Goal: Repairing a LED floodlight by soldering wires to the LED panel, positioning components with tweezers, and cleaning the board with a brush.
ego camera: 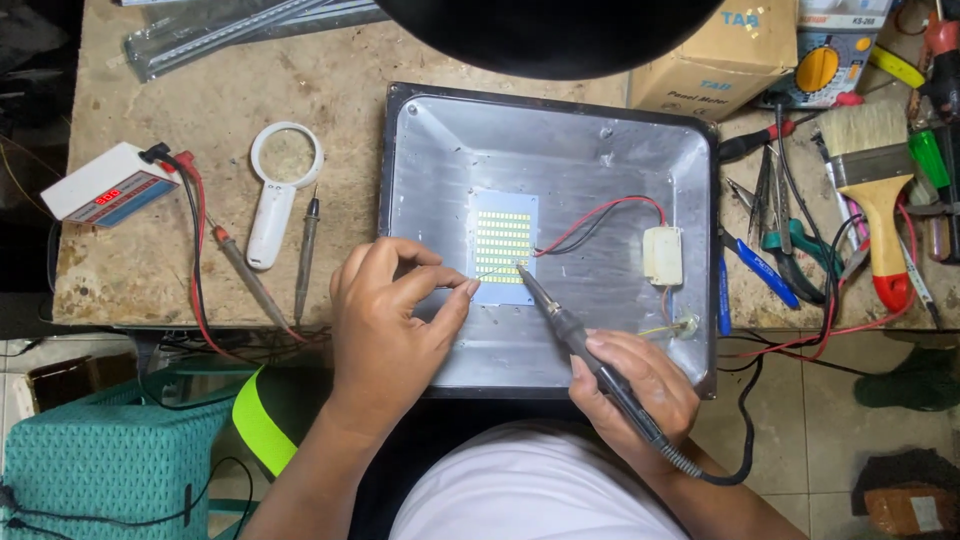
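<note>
My right hand (635, 390) has its grip closed around a black soldering iron (580, 345), held like a pen, with the tip resting on the near right corner of the LED board (503, 245). My left hand (385, 320) pinches thumb and forefinger tight on a thin strand of solder wire (492, 269), whose free end reaches toward the same corner; the strand is so fine that I can barely make it out. The LED board is a small pale rectangle with rows of yellow chips, lying flat in the middle of the metal lamp housing (560, 140), a shallow silvery tray with a dark rim that sits on the bench (200, 100) straight in front of me. A red and a black wire (600, 215) run from the right edge of the board to a small white block (663, 255) further right inside the housing. The iron's black cord (745, 440) loops away past the near right corner of the housing. To the left on the bench lie a white magnifying glass (280, 185), two test probes (270, 265) and a white meter box (105, 185) with red and black leads. To the far right are a cardboard box (715, 60), a paintbrush (875, 180) with a yellow and red handle, and a jumble of hand tools (780, 220).
</note>
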